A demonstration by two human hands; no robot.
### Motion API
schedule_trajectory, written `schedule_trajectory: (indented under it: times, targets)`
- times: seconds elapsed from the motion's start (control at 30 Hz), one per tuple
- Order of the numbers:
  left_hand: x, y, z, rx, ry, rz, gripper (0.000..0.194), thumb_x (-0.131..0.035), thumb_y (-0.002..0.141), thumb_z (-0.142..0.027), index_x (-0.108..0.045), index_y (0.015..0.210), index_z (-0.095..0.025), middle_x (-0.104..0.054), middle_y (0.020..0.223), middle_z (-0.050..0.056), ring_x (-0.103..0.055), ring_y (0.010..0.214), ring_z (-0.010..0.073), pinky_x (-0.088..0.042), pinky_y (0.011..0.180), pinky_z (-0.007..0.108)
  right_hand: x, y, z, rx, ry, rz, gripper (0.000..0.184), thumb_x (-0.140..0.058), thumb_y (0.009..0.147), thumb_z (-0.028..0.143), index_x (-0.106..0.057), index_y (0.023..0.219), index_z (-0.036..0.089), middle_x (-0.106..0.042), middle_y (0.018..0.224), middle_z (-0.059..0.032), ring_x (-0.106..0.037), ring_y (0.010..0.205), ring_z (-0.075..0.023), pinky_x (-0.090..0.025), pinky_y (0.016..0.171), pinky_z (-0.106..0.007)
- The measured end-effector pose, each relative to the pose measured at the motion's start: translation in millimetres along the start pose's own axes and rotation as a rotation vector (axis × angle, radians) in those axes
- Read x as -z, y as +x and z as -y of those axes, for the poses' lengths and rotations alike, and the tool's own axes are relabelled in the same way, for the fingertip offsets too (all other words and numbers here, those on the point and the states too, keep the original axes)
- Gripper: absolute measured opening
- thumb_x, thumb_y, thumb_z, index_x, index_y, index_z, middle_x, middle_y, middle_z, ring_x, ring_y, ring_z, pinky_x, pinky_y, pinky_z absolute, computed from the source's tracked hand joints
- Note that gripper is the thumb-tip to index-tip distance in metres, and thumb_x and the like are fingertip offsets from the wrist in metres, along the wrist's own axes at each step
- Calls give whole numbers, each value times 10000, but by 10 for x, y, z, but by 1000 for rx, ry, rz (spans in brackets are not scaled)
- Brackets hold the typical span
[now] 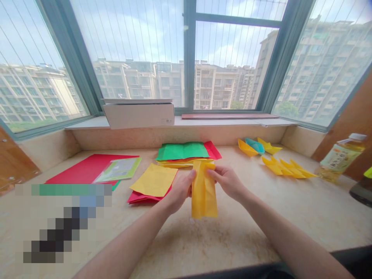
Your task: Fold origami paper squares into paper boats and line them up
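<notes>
Yellow paper strip [204, 195] — long, creased lengthwise — sits clenched in the grip of the left hand [179, 191] and right hand [227, 182].

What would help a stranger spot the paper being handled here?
On the pale stone counter under the window, find the left hand and right hand. Between them sits a long folded strip of yellow paper. Unlike the flat sheets and paper boats nearby, only it is held.

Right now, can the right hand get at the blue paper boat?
Probably yes, after releasing the folded yellow paper: nothing lies between the right hand and the blue paper boat.
</notes>
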State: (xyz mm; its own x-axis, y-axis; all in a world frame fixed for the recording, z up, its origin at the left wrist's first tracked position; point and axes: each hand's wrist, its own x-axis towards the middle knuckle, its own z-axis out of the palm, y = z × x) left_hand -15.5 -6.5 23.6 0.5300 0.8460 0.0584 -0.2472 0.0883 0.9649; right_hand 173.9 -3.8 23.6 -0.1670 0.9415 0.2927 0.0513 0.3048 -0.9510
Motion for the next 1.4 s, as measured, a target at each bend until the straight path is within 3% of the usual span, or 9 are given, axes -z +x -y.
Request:
schedule_trajectory:
  times: [0.1,0.2,0.37,0.53,0.73,0.9,1.13,1.3,1.4]
  targets:
    - [-59,-9,26,-19,99,-9,546,-606,825,-637,-714,944,-115,-687,739,68,-636,666,184,-462,603,252,-64,-19,-56,8,24,9,357,-673,835,519,-705,855,164,-683,739,-17,-555,595,-121,-408,542,-238]
    - [-87,-1,42,-78,200,-89,502,-630,817,-610,-694,850,-113,-641,688,42,-588,621,159,-445,571,241,-97,-34,-66,-8,90,9,362,-667,840,525,-697,953,182,-724,813,-39,-638,658,-160,-469,575,-257]
    - [-90,7,60,-240,423,-277,492,-572,860,-586,-616,670,-134,-581,625,20,-513,575,133,-371,494,218,-199,-83,-5,-7,222,145,373,-682,852,467,-639,1125,218,-741,991,-66,-713,850,-216,-558,776,-346]
    - [-97,-11,79,-266,530,-368,533,-534,871,-583,-528,557,-152,-485,514,-6,-429,472,100,-294,418,208,-276,-123,-8,9,125,44,349,-716,818,455,-665,1037,188,-740,999,-81,-708,885,-229,-564,759,-333]
    - [-146,-31,122,-121,450,-215,478,-558,862,-556,-594,616,-147,-570,532,37,-528,449,141,-383,411,224,-269,-143,-45,73,-35,-106,320,-717,818,408,-667,1051,194,-742,969,-79,-699,826,-227,-555,700,-324]
    - [-135,-25,113,-155,336,-347,483,-536,881,-553,-580,601,-162,-553,523,25,-490,466,137,-351,430,229,-282,-156,-73,183,-220,-119,333,-675,855,343,-647,1161,214,-715,1041,-81,-673,861,-228,-547,738,-346]
    - [-130,-26,116,-110,205,-384,383,-579,871,-524,-686,815,-161,-624,604,35,-614,662,208,-437,571,264,-288,-207,7,359,-443,-62,341,-594,893,207,-641,1230,228,-666,1044,-81,-628,892,-216,-541,760,-334]
    - [-86,7,140,-203,229,-492,375,-591,871,-491,-687,749,-149,-635,603,49,-632,749,251,-436,631,288,-343,-253,-26,476,-458,35,498,-570,905,173,-526,1388,283,-606,1222,-91,-603,1122,-247,-522,972,-387]
    - [-101,-9,130,-246,268,-510,359,-581,882,-472,-709,794,-148,-663,645,59,-639,779,261,-452,676,298,-383,-274,-72,537,-482,49,539,-523,936,162,-456,1448,319,-582,1283,-101,-588,1183,-266,-526,990,-410]
